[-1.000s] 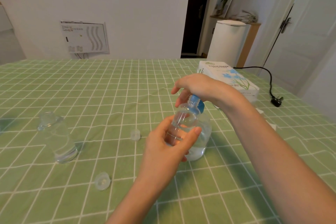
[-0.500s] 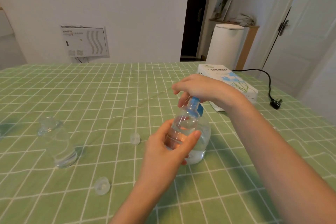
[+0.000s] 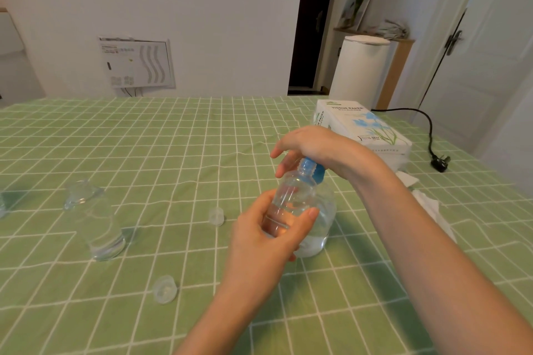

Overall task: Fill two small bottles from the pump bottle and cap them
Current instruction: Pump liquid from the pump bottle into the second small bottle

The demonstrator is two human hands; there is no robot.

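Seemingly right hand presses pump; left hand grips bottle.

Small bottle tilted against pump bottle, second bottle upright left, two caps nearby

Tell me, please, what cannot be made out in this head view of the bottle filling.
All in the head view:
The pump head: its nozzle is hidden under the right hand.
The pump bottle: largely behind the small bottle that the left hand grips.
The small bottle's fill level: clear liquid in clear plastic, cannot tell.
The clear object at the left edge: cut off by the frame.
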